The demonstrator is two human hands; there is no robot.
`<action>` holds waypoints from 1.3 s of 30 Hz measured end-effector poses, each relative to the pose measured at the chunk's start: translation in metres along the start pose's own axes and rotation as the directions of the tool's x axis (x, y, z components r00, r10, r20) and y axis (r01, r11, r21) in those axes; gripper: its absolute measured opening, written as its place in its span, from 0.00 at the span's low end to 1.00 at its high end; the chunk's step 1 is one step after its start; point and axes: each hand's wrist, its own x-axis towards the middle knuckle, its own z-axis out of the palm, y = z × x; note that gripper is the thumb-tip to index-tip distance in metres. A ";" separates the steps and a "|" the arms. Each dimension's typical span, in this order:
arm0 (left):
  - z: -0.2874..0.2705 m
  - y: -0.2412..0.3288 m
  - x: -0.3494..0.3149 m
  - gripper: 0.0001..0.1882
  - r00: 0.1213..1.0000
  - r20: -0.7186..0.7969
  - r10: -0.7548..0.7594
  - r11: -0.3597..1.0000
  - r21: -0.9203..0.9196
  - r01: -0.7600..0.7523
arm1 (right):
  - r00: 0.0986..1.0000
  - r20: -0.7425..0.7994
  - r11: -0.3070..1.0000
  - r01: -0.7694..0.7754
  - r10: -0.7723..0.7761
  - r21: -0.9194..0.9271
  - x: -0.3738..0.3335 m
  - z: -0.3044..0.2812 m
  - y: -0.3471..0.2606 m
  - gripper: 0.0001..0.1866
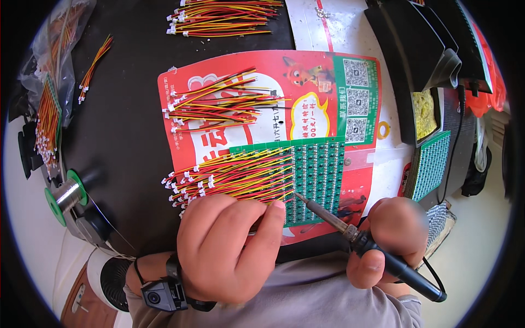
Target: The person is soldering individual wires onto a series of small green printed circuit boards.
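My left hand (229, 246) is closed in a pinch at the lower edge of a green circuit board panel (320, 180). Its fingertips press on a wire; the rest of that wire is hidden under the hand. Many red, yellow and black wires (235, 172) with white plug ends lie side by side across the panel's left part, their bare ends reaching its rows of small parts. In my right hand (391, 235) is a soldering iron (328, 217), held like a pen. The iron's tip meets the panel just past my left fingertips, by the wire ends.
A red printed sheet (246, 82) lies under the panel, with loose wires (219, 104) on it. More wires (229, 16) sit at the back. A solder spool (68, 197) and a bag of wires (52, 104) are left; a yellow sponge (425, 115) and stacked green panels (432, 167) right.
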 end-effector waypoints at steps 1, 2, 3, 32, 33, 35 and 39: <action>0.000 0.000 0.000 0.16 1.000 0.001 -0.001 1.000 0.000 0.001 | 1.000 -0.006 1.000 0.008 -0.008 -0.002 0.000 0.001 0.001 0.18; -0.001 -0.001 0.000 0.16 1.000 0.008 0.004 1.000 0.003 -0.004 | 1.000 -0.011 1.000 0.016 -0.016 -0.003 0.000 0.001 0.001 0.18; -0.001 -0.001 0.000 0.16 1.000 0.014 0.010 1.000 0.004 -0.010 | 1.000 -0.011 1.000 0.015 -0.015 -0.004 0.000 0.001 0.001 0.18; -0.001 -0.001 0.002 0.15 1.000 0.002 0.018 1.000 0.009 -0.018 | 0.999 -0.031 1.000 0.022 -0.022 0.009 0.001 0.002 0.002 0.17; -0.001 -0.001 0.002 0.15 1.000 0.001 0.016 1.000 0.009 -0.016 | 0.999 -0.031 1.000 0.022 -0.021 0.010 0.001 0.002 0.002 0.17; 0.000 -0.002 0.001 0.15 1.000 0.002 0.022 1.000 0.012 -0.022 | 1.000 -0.012 1.000 0.024 -0.024 0.015 0.000 0.002 0.003 0.17; 0.001 -0.001 0.002 0.16 1.000 -0.002 0.023 1.000 0.016 -0.023 | 1.000 -0.005 1.000 0.021 -0.021 0.014 0.000 0.001 0.002 0.17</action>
